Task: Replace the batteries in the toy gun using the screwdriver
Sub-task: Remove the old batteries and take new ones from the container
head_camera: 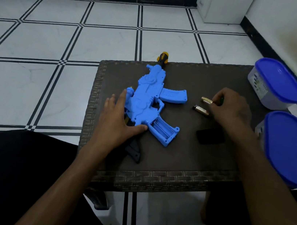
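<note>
A blue toy gun (150,101) lies on the dark brown table (174,163), its yellow-and-black muzzle pointing away from me. The battery compartment (161,128) in its grip is uncovered and looks empty. My left hand (116,119) rests flat on the gun's rear, thumb against the grip. Two gold batteries (206,101) (200,109) lie to the right of the gun. My right hand (230,108) is curled over their right ends, and its fingertips pinch the upper one. Something small and green (221,99) shows between those fingers. A black cover plate (210,136) lies near my right wrist.
Two containers with blue lids (279,83) (289,149) stand at the table's right edge. A black part (134,152) sticks out from under my left forearm. White tiled floor surrounds the table, and my knees are at its near edge.
</note>
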Demonstrator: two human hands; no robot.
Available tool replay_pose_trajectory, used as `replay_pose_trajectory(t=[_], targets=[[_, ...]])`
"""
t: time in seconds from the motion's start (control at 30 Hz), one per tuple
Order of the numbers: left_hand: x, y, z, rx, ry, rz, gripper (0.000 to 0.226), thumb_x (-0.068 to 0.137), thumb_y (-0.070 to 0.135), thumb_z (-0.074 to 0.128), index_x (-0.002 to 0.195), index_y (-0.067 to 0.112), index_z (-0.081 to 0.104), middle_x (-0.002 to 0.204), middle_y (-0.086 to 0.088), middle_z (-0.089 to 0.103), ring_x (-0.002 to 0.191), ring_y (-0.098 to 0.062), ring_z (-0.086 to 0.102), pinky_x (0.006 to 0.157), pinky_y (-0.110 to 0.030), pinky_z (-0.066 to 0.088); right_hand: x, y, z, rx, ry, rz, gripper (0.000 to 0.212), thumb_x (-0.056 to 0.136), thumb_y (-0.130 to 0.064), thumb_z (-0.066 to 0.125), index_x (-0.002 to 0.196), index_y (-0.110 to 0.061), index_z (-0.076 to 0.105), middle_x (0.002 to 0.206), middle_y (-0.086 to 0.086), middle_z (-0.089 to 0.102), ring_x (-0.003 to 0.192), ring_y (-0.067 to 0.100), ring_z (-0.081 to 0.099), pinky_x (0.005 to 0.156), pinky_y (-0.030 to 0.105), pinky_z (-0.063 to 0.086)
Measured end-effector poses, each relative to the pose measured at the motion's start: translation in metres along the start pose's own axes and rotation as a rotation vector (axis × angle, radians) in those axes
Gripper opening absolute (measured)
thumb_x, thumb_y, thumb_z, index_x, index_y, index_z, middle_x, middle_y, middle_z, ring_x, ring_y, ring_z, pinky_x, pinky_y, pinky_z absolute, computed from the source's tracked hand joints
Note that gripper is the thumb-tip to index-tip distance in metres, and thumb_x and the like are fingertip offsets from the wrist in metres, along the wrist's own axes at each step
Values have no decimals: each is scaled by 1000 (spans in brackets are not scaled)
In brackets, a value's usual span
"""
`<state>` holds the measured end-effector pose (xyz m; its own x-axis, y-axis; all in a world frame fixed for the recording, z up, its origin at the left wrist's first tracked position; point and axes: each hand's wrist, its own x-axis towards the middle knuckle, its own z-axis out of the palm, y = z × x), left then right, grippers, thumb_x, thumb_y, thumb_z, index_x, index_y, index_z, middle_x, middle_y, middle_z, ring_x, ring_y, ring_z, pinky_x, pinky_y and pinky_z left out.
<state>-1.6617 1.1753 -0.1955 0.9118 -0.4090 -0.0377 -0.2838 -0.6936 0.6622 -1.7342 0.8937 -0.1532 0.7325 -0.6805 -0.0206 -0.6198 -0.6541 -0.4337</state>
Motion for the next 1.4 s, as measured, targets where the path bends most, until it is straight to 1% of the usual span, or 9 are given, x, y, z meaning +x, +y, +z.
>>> replay_pose_trajectory(t=[0.1,0.27,0.4,0.57,0.7,0.87,0.97,1.1,1.4], targets=[[2,3,-1,14,16,3,114,59,64,73,155,35,20,146,0,46,131,-24,48,103,-50,46,-1,-2,3,-38,-6,18,12,87,-20,67,96,-26,63,105,0,64,98,23,60,76,36,46],[-8,14,-2,40,172,69,101,69,40,80,154,28,27,143,-4,43,128,-25,43,96,-32,38,-17,-14,-6,50,63,-61,20,92,-22,61,112,-24,62,114,1,59,101,19,59,78,34,47],[-24,34,-12,137,331,215,95,74,35,78,154,22,29,158,-11,24,139,-31,29,110,-50,39,-38,-27,-26,285,42,-117,24,91,-16,54,109,-27,64,94,-13,58,93,9,59,78,30,48],[-38,41,-18,265,447,329,88,78,29,75,154,14,32,159,-21,21,139,-39,26,110,-56,37,-66,-40,-27,398,-79,-220,24,91,-15,53,103,-31,65,93,-8,68,81,11,63,72,32,51],[-30,36,-17,238,418,312,89,79,30,75,155,15,31,161,-18,20,141,-37,25,111,-55,36,-80,-41,-20,645,-205,-250,36,92,2,45,116,-22,57,91,-3,66,79,11,62,76,37,53],[-22,23,-11,25,236,121,94,76,36,80,156,22,31,161,-7,22,145,-21,22,112,-28,24,-92,-51,-16,1154,-180,-234,23,99,1,50,122,0,52,105,8,70,103,17,70,89,29,58],[-15,12,-7,-68,156,18,100,64,58,69,153,26,37,153,-3,34,139,-23,36,113,-44,39,-96,-53,-12,1332,-158,-133,17,100,-11,53,113,1,53,109,14,71,104,20,71,85,34,61],[-10,4,-3,-95,121,10,96,57,64,61,146,28,46,137,-2,47,125,-21,46,101,-44,47,-99,-50,7,1348,-106,-78,10,100,-14,54,102,-5,50,102,17,73,97,24,74,82,35,61],[-6,4,-2,96,18,5,92,66,89,44,146,44,36,147,-5,40,139,-29,37,113,-55,34,-97,-62,42,1451,-62,-83,6,100,-10,52,99,-6,48,109,21,70,106,25,71,92,37,58]])
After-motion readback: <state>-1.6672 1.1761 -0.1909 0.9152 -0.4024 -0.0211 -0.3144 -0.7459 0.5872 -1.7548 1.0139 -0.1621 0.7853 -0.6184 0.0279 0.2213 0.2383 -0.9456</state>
